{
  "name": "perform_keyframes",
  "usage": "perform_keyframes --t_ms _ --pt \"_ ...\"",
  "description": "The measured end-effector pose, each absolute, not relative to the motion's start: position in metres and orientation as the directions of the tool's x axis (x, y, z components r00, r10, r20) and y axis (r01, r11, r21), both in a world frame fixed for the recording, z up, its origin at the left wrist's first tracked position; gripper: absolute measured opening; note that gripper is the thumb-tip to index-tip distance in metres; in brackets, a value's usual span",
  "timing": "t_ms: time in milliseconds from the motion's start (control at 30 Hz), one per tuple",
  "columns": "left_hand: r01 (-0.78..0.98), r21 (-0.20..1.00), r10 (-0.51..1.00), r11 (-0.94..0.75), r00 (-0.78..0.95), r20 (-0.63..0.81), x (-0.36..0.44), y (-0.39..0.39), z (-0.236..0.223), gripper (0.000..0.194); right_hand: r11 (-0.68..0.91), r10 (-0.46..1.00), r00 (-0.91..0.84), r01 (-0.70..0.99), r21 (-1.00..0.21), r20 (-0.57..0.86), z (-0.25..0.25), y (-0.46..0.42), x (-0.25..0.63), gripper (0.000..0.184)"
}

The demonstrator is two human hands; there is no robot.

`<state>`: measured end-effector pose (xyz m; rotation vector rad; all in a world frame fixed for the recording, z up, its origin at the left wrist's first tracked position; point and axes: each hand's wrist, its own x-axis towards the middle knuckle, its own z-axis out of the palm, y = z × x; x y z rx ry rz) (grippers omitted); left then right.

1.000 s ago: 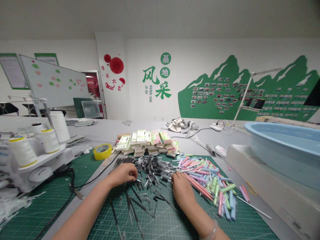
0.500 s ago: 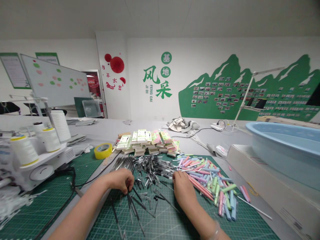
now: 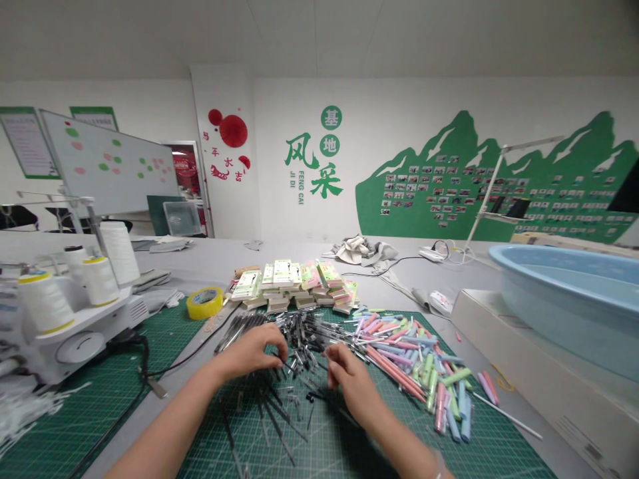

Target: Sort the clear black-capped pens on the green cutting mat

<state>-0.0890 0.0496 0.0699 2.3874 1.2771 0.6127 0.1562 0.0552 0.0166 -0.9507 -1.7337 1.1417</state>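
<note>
My left hand (image 3: 260,348) hovers over the left of the cutting mat (image 3: 344,439), fingers curled in a pinch near a thin dark rod; whether they grip it I cannot tell. Opposite it, my right hand (image 3: 352,382) has thumb and fingers drawn together, their contents too small to make out. Below and between both hands lie loose dark pen-like rods (image 3: 277,426) and small clear and black pieces (image 3: 293,398). A heap of black and clear pen parts (image 3: 304,329) sits just beyond. To the right spreads a pile of pastel pen barrels and caps (image 3: 429,362).
Stacked small boxes (image 3: 282,274) stand behind the heap. Yellow tape (image 3: 204,303) lies left, near a sewing machine (image 3: 84,339) with thread cones (image 3: 47,303). At right, a blue basin (image 3: 569,286) rests on a white box (image 3: 524,372). Cloth (image 3: 354,249) and a cable lie farther back.
My left hand has lifted and moved right, away from the fanned dark rods. My right hand has come left off the pile's edge and turned its fingers inward, bringing both hands closer together.
</note>
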Motion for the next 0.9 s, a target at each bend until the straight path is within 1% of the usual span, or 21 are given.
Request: perform_keyframes --t_ms 67,100,133,200,300,433,533,633,733,800,900 --pt "0.657 0.521 0.832 -0.546 0.497 0.245 -0.079 0.049 0.070 0.007 0.156 0.892 -0.433 0.013 -0.988 0.135 0.017 0.052 0.152 0.012" --pt "0.643 0.532 0.829 -0.551 0.495 0.261 -0.075 0.048 0.070 0.008 0.122 0.884 -0.452 -0.014 -0.992 0.115 0.017 0.051 0.151 0.010" --pt "0.629 0.546 0.827 -0.554 0.492 0.272 -0.071 0.048 0.070 0.008 0.122 0.879 -0.463 -0.018 -0.992 0.116 0.018 0.049 0.150 0.008" --pt "0.598 0.589 0.832 -0.544 0.478 0.282 -0.067 0.047 0.069 0.009 0.168 0.868 -0.476 0.019 -0.986 0.138 0.017 0.048 0.149 0.013" --pt "0.518 0.716 0.869 -0.468 0.417 0.266 -0.066 0.048 0.067 0.011 0.210 0.864 -0.480 0.072 -0.975 0.150 0.015 0.047 0.148 0.017" --pt "0.321 0.903 0.937 -0.287 0.289 0.195 -0.061 0.050 0.059 0.016 0.186 0.880 -0.449 0.028 -0.982 0.154 0.012 0.049 0.147 0.018" --pt "0.134 0.969 0.971 -0.205 0.152 0.185 -0.055 0.054 0.053 0.020 0.164 0.869 -0.472 -0.014 -0.986 0.151 0.012 0.049 0.147 0.023" --pt "-0.121 0.975 0.982 -0.188 -0.038 0.185 -0.054 0.061 0.049 0.023 0.099 0.861 -0.500 -0.018 -0.995 0.095 0.012 0.050 0.147 0.030" --pt "-0.340 0.918 0.971 -0.205 -0.192 0.146 -0.059 0.067 0.047 0.025 0.077 0.856 -0.510 -0.043 -0.996 0.088 0.012 0.052 0.148 0.037" --pt "-0.400 0.894 0.966 -0.203 -0.233 0.115 -0.063 0.069 0.045 0.028 0.079 0.849 -0.519 -0.057 -0.995 0.097 0.011 0.052 0.148 0.038" --pt "-0.421 0.888 0.967 -0.186 -0.239 0.089 -0.065 0.070 0.043 0.029 0.087 0.836 -0.538 -0.067 -0.994 0.109 0.011 0.051 0.148 0.037"
